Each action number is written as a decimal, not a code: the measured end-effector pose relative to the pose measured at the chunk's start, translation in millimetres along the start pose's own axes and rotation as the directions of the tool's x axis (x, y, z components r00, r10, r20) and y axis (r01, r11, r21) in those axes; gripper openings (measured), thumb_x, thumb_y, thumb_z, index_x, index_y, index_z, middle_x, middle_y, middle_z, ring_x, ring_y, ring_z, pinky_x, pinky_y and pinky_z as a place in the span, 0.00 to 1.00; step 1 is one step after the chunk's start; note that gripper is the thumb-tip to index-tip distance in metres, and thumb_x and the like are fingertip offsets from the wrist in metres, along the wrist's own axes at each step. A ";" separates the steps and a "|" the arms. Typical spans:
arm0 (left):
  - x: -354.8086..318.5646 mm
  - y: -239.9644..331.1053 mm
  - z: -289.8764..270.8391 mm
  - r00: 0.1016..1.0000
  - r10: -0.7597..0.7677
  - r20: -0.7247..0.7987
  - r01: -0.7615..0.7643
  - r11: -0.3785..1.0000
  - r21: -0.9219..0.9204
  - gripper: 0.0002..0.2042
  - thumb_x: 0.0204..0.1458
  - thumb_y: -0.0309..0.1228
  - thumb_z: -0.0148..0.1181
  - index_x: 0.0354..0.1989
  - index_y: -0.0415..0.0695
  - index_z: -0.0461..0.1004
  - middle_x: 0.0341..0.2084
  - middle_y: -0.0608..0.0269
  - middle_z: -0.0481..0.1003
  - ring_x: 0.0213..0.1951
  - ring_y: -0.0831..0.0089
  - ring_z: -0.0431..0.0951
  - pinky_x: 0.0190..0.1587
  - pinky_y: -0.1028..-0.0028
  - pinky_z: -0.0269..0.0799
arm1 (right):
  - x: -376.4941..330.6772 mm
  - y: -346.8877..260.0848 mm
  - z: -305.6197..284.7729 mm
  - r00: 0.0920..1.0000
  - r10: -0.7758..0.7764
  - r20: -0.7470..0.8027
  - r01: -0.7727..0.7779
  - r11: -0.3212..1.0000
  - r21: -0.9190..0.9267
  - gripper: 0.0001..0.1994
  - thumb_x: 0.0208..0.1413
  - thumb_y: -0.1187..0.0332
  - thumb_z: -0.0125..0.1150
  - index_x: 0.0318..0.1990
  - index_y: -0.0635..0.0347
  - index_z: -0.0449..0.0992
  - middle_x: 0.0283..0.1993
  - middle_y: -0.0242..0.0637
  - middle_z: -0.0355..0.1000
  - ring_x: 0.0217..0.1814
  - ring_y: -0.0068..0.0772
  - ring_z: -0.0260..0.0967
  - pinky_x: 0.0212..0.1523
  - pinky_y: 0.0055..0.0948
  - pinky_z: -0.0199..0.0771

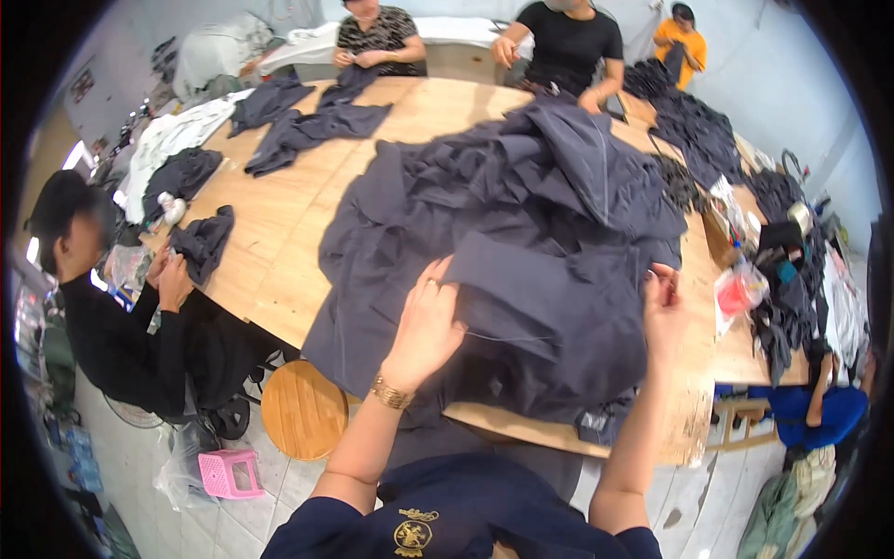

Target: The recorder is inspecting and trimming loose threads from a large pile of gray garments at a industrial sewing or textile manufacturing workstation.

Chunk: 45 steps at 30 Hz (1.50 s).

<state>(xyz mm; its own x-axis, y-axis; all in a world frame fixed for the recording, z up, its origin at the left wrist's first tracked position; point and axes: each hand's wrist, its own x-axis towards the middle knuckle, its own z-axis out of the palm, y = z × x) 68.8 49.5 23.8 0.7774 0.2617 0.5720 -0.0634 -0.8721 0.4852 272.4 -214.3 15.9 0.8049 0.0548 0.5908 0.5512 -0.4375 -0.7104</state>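
A dark grey garment (507, 275) is spread over the near edge of the table, with a flat folded panel on top. My left hand (430, 321), wearing a ring and a gold watch, grips the left side of that panel between thumb and fingers. A thin pale thread (512, 338) runs from near my left thumb across the cloth. Beside the garment's right edge, my right hand (663, 303) has its fingers curled and pinched together; whether cloth or thread is between them is hidden. More dark grey cloth (559, 158) is heaped just beyond.
A wooden table (289, 242) fills the middle. Several people work around it; one in black (121, 326) sits at the left. A round wooden stool (304, 410) and a pink plastic stool (231, 473) stand on the floor. Clothes (782, 279) and a red-filled plastic bag (738, 291) lie at the right.
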 end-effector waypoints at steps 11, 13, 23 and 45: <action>-35.2 24.3 17.6 0.967 -0.242 0.083 0.228 0.962 0.148 0.31 0.39 0.45 0.69 0.47 0.36 0.68 0.52 0.36 0.61 0.58 0.40 0.56 0.58 0.54 0.58 | -65.6 -33.7 24.8 0.905 0.345 0.248 -0.405 0.876 0.261 0.08 0.48 0.72 0.68 0.27 0.65 0.73 0.18 0.21 0.55 0.23 0.12 0.50 0.24 0.15 0.53; -38.1 30.7 16.2 0.966 -0.256 0.041 0.246 0.954 0.174 0.30 0.39 0.45 0.69 0.47 0.36 0.69 0.50 0.38 0.61 0.56 0.43 0.58 0.56 0.55 0.59 | -71.7 -28.7 31.3 0.929 0.288 0.231 -0.335 0.921 0.198 0.11 0.46 0.70 0.69 0.24 0.64 0.72 0.17 0.24 0.56 0.22 0.16 0.51 0.23 0.19 0.54; -57.6 36.2 39.9 0.570 -0.477 0.669 0.821 0.358 -0.445 0.17 0.56 0.44 0.55 0.33 0.38 0.76 0.21 0.62 0.75 0.16 0.80 0.70 0.18 0.78 0.63 | -75.3 -51.7 38.8 0.951 0.064 0.303 -0.088 0.994 0.067 0.19 0.44 0.74 0.65 0.16 0.60 0.56 0.15 0.30 0.54 0.21 0.26 0.53 0.26 0.26 0.53; -14.1 67.0 -51.9 0.936 -0.350 0.043 0.287 0.687 -0.667 0.16 0.56 0.43 0.53 0.34 0.40 0.73 0.29 0.60 0.75 0.28 0.70 0.74 0.32 0.71 0.68 | -50.4 -152.3 78.0 0.756 -0.158 0.636 -0.557 0.355 0.751 0.17 0.48 0.79 0.59 0.16 0.56 0.57 0.22 0.23 0.60 0.24 0.13 0.53 0.24 0.17 0.54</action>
<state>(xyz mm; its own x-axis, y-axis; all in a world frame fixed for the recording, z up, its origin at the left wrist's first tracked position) 21.1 8.8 82.5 0.7765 0.5322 0.3373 -0.2376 -0.2486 0.9390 165.0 -80.5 64.5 0.6611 0.6808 0.3154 -0.0883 0.4880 -0.8684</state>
